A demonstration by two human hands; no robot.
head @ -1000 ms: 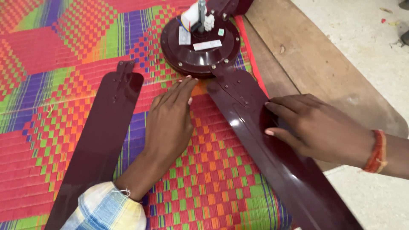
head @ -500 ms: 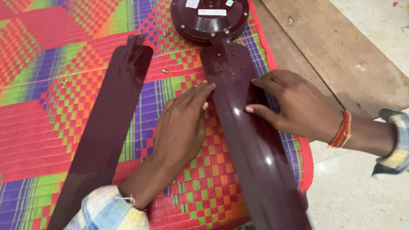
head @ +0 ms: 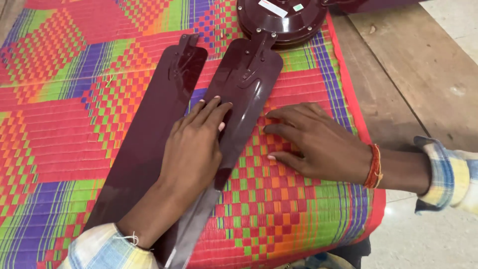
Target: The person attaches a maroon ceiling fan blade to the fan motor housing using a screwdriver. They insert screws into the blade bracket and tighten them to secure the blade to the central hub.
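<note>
The left hand lies flat and open, palm down, fingers together and stretched forward. It rests across the seam where two dark maroon fan blades meet: the fingertips press on the right blade, and the heel of the hand sits over the left blade. It grips nothing.

The right hand is also open, palm down, fingers spread and pointing to the left. It rests on the woven mat just beside the right blade's edge. The upper fingertips come up to that edge; whether they touch it cannot be told. This hand holds nothing either. A red thread band circles its wrist, and a checked sleeve cuff shows behind it.

The two blades lie side by side along the mat, narrow bracket ends pointing away from the viewer. The right blade's bracket reaches the fan motor housing, a round maroon body at the top edge of the view, and appears joined to it. The left blade's bracket ends short of the housing, apart from it.

The mat is brightly chequered in red, orange, green and purple. It covers a wooden platform, whose bare boards show to the right. A pale floor lies below the platform's corner.

The left forearm covers the near part of both blades.
</note>
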